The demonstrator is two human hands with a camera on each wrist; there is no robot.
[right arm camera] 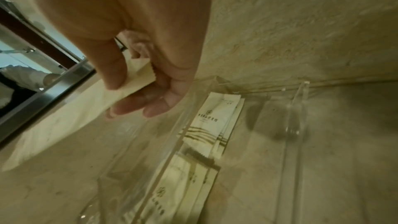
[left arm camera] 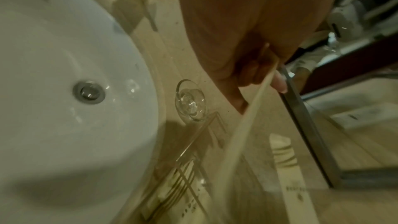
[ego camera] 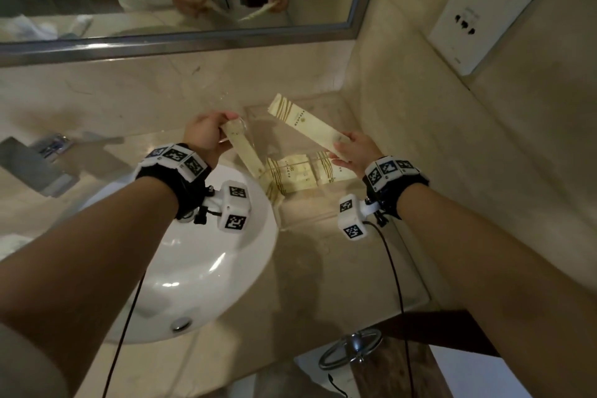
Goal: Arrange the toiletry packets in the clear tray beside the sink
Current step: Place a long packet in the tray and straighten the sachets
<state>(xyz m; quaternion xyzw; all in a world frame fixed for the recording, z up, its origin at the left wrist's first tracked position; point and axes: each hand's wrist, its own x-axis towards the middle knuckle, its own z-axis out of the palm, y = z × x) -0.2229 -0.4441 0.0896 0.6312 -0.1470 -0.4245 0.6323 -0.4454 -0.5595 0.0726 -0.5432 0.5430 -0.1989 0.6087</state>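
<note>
A clear tray (ego camera: 323, 203) stands on the marble counter right of the white sink (ego camera: 200, 268). Several cream toiletry packets (ego camera: 300, 171) with gold stripes lie stacked in it, also visible in the right wrist view as stacked packets (right arm camera: 211, 122). My left hand (ego camera: 226, 123) pinches the top of a long cream packet (ego camera: 245, 155), whose lower end reaches down into the tray's near left corner. In the left wrist view this packet (left arm camera: 237, 125) is edge-on below my left hand (left arm camera: 269, 77). My right hand (ego camera: 342, 145) pinches another long packet (ego camera: 303, 121), raised and slanted above the tray; the right hand (right arm camera: 137, 91) grips the packet (right arm camera: 75, 117) at one end.
A clear glass (left arm camera: 190, 100) stands on the counter between the sink and the tray. The faucet (ego camera: 48, 152) is at the left and a framed mirror (ego camera: 193, 45) runs along the back wall. A white wall panel (ego camera: 484, 10) hangs at the right. A metal ring (ego camera: 350, 349) hangs below the counter edge.
</note>
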